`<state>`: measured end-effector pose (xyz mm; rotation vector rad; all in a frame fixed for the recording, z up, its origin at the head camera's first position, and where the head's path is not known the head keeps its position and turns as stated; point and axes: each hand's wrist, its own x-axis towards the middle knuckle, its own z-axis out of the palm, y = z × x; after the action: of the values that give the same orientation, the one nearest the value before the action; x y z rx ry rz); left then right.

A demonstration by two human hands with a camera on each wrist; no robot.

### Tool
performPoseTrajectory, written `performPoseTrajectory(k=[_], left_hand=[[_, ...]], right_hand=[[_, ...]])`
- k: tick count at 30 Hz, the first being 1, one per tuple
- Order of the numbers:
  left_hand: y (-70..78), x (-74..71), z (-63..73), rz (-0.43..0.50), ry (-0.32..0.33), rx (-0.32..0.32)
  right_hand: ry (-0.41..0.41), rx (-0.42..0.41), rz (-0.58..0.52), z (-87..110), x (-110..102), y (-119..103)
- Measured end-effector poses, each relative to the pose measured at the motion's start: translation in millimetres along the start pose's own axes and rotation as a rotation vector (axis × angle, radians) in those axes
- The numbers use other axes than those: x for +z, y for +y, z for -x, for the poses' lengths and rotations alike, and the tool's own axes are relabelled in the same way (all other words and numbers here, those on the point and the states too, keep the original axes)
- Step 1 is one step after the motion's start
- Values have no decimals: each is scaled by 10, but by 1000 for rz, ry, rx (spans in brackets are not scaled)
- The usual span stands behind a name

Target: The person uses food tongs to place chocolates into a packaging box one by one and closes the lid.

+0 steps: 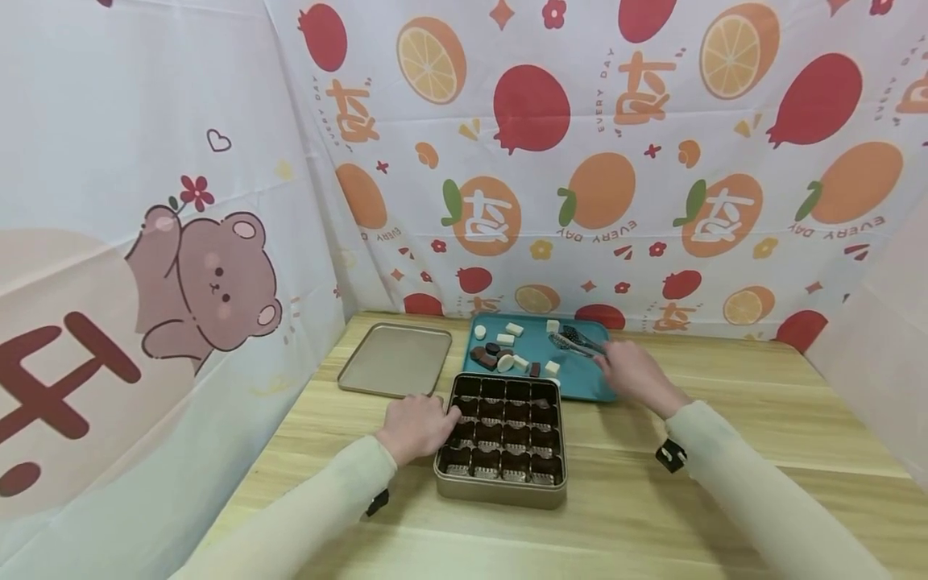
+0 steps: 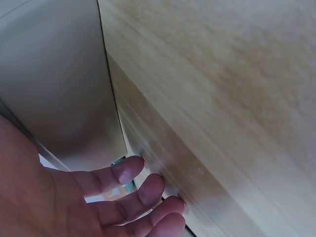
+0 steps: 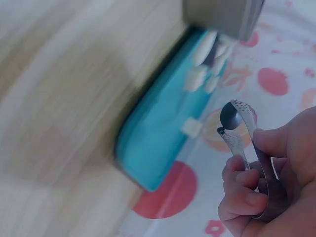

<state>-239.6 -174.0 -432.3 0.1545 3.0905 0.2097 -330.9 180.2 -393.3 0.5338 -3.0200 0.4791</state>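
My right hand grips small metal tongs over the right part of the blue tray. In the right wrist view the thumb and curled fingers pinch the tongs, whose tips stand a little apart. A dark rounded shape shows at one tip; I cannot tell whether it is a chocolate or the tip's hollow. My left hand rests against the left side of the square tin, fingers relaxed at its rim. In the left wrist view the fingers hang loosely bent beside the tin's wall. A dark compartment insert fills the tin.
White and brown chocolate pieces lie on the tray, mostly toward its left. The tin's flat lid lies left of the tray on the wooden table. A printed cloth hangs behind, another along the left.
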Motion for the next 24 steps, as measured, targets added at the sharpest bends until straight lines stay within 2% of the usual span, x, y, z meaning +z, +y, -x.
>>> performPoseTrajectory(k=[5,10,14,18,21,24], left_hand=[[3,-16,2,-7,-8,-3],[2,-22,8,-5,-27,-11],[-14,-25,4,-5,-31,-17],[-9,-27,-3,-4,-35,-18],[-3,-25,-7,-2,-36,-18],[6,-25,-4,-3,-34,-19]], right_hand=[[16,-115,-16,303,-101,-167],[-18,-187,-59,530,-117,-379],[-11,-236,-30,622,-73,-512],[-12,-251,-17,668,-23,-579],[-39,-231,-64,667,0,-584],[-29,-231,-109,634,13,-538]])
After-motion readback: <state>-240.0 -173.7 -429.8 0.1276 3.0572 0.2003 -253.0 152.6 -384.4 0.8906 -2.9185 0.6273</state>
